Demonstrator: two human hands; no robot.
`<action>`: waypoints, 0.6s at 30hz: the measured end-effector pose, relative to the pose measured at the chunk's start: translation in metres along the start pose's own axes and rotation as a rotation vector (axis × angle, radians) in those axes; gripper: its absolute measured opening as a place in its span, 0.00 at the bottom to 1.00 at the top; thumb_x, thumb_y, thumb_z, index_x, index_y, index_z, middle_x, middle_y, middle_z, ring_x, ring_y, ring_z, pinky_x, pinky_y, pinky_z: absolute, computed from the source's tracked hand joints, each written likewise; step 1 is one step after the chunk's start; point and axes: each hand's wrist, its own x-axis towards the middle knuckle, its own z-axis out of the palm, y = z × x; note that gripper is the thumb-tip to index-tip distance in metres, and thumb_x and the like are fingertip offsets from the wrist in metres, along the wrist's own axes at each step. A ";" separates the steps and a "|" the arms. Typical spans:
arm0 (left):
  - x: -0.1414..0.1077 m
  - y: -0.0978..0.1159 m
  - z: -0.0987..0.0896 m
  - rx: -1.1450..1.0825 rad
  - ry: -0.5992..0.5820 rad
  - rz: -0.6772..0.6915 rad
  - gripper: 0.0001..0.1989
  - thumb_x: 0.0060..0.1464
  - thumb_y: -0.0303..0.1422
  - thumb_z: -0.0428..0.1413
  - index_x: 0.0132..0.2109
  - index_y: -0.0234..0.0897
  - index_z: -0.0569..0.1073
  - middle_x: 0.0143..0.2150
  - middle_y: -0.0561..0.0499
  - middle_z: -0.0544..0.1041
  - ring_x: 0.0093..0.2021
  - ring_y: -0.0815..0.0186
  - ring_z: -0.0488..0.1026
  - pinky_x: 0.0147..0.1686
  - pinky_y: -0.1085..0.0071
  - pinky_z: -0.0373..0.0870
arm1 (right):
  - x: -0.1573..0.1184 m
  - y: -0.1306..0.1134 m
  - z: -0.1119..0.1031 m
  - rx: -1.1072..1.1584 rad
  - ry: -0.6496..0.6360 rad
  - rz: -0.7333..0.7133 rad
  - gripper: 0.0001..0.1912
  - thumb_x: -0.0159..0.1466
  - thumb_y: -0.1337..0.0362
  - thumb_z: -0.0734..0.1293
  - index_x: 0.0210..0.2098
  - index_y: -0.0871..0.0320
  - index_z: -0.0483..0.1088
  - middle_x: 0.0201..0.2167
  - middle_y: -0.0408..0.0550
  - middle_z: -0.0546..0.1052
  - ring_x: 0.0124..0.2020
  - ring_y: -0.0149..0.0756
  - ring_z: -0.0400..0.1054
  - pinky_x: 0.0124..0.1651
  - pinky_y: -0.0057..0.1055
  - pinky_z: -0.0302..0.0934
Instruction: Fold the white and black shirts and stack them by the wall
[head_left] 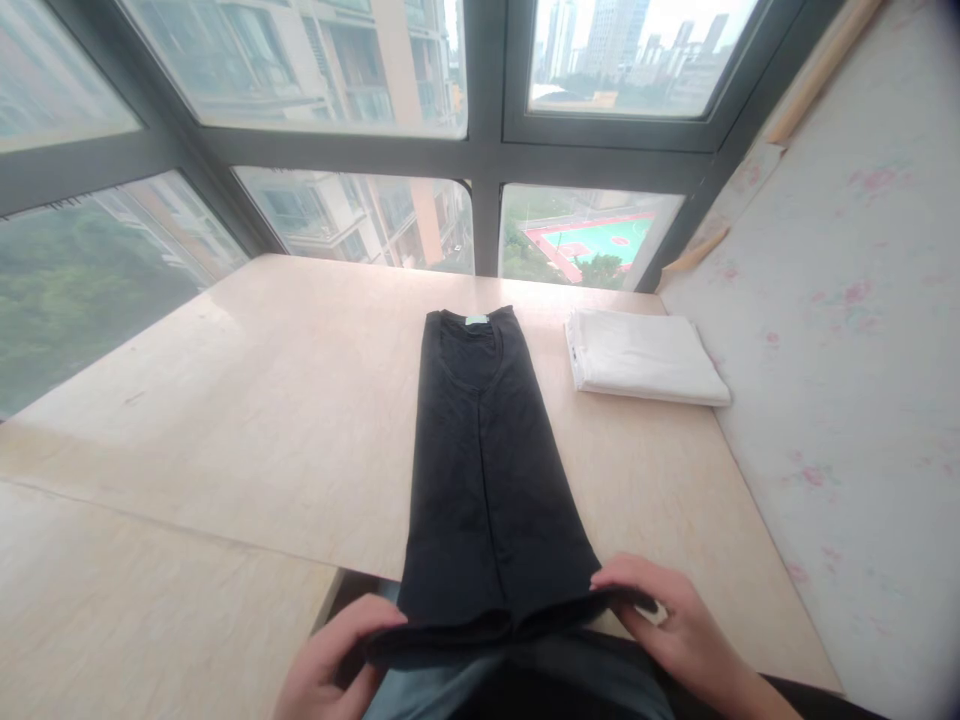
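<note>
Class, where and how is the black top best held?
Probably by both ends of the near hem, approached from the near side: the black top lies lengthwise, neckline at the far end, its hem raised between left hand and right hand.

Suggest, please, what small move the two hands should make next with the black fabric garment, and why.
I would probably lift the near hem of the black fabric garment and fold it toward the small pale label at its far end. The left hand and right hand each grip one side of that hem, while most of the garment lies flat on the pale, wood-toned table.
</note>
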 end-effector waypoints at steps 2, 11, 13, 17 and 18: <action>0.035 0.008 -0.004 -0.089 0.054 -0.075 0.08 0.58 0.38 0.56 0.40 0.47 0.79 0.39 0.52 0.82 0.39 0.60 0.80 0.37 0.69 0.80 | 0.034 -0.002 -0.011 0.029 0.079 0.043 0.11 0.65 0.60 0.65 0.44 0.43 0.77 0.39 0.45 0.81 0.39 0.43 0.78 0.40 0.39 0.75; 0.237 -0.058 0.021 -0.072 0.191 -0.219 0.22 0.55 0.49 0.55 0.44 0.35 0.77 0.39 0.45 0.81 0.41 0.58 0.77 0.45 0.62 0.74 | 0.238 0.055 -0.007 0.110 0.189 0.282 0.16 0.63 0.56 0.65 0.46 0.57 0.75 0.40 0.49 0.81 0.41 0.41 0.75 0.46 0.39 0.69; 0.255 -0.075 0.028 -0.028 0.207 -0.249 0.21 0.52 0.48 0.58 0.43 0.35 0.77 0.38 0.44 0.81 0.39 0.57 0.76 0.44 0.61 0.73 | 0.256 0.074 0.004 0.042 0.207 0.344 0.16 0.62 0.60 0.65 0.48 0.58 0.74 0.38 0.49 0.81 0.39 0.40 0.75 0.46 0.38 0.68; 0.262 -0.095 0.032 -0.004 0.222 -0.271 0.19 0.51 0.45 0.59 0.43 0.35 0.77 0.40 0.43 0.81 0.40 0.58 0.77 0.45 0.62 0.72 | 0.259 0.095 0.018 -0.017 0.262 0.371 0.16 0.62 0.60 0.64 0.48 0.58 0.74 0.36 0.48 0.80 0.38 0.39 0.74 0.45 0.38 0.66; 0.261 -0.097 0.032 -0.013 0.221 -0.272 0.19 0.51 0.45 0.59 0.43 0.35 0.77 0.41 0.43 0.81 0.40 0.58 0.77 0.45 0.62 0.72 | 0.257 0.096 0.019 -0.008 0.270 0.364 0.17 0.62 0.59 0.64 0.47 0.58 0.74 0.35 0.48 0.80 0.37 0.39 0.74 0.45 0.37 0.66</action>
